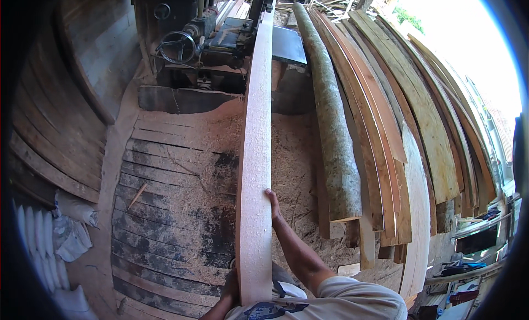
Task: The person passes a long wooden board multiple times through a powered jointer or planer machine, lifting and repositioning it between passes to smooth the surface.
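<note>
Running from the worker's shirt [325, 303] up to the machine [209, 30], the long pale beam [256, 154] hides much from where I stand. Its near end is cut off by the shirt, and its far end is hard to make out among dark metal parts. The left hand [235, 281] is mostly lost at the beam's left side, low down, so I can't tell how its fingers are set. The right hand [272, 201] lays its thumb on the right edge; its other fingers are out of sight, and whether they clamp I can't tell. The beam is squared and rough-sawn, almost white. Beside it lie a round log [333, 132] in mottled grey bark and long boards [380, 127], some reddish, some yellowish. Sawdust [193, 193] drifts over the gapped, blackened plank floor [149, 232]. White sacks [41, 243] sit below a timber wall [60, 110], and glaring daylight pours in at upper right.
</note>
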The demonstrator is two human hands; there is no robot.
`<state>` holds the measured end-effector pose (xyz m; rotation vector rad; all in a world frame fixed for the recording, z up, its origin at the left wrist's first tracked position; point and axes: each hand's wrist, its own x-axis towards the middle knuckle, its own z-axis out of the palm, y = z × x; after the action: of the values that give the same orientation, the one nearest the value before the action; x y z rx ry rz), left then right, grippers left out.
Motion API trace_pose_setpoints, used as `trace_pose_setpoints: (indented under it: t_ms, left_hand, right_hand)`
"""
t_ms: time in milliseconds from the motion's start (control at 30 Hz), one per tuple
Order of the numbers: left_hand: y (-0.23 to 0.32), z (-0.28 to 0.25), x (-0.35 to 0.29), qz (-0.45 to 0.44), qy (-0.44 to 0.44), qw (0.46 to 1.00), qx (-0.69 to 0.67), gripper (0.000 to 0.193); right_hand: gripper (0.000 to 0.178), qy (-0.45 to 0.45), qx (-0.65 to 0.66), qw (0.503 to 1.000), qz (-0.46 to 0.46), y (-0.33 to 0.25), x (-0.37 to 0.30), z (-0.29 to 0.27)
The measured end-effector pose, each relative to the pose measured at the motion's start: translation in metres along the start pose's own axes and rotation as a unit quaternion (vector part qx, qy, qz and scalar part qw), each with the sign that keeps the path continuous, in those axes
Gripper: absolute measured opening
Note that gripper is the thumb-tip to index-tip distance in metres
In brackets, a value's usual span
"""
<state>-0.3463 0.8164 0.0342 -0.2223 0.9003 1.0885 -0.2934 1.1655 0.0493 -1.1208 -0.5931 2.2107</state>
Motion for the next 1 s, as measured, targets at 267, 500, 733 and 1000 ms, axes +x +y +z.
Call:
trace_pose_setpoints:
  t_ms: [267, 500, 733, 1000]
  left_hand:
    - [0.081, 0.044, 0.095, 0.009, -0.022, 1.0, 0.004, 0.078]
    - [0.187, 0.113, 0.139, 0.018, -0.017, 0.999, -0.029, 0.075]
    - [0.29, 0.161, 0.179, 0.035, 0.032, 0.999, -0.005, 0.073]
    - [0.385, 0.224, 0.227, 0.031, 0.069, 0.996, 0.039, 0.07]
  right_hand:
    - [0.085, 0.005, -0.013, 1.0, 0.008, -0.08, 0.091, 0.035]
    - [0.089, 0.005, -0.002, 1.0, 0.007, -0.151, 0.187, 0.055]
    - [0.084, -0.002, 0.0, 1.0, -0.013, -0.212, 0.267, 0.082]
    - [0.083, -0.007, -0.004, 1.0, -0.014, -0.287, 0.345, 0.115]
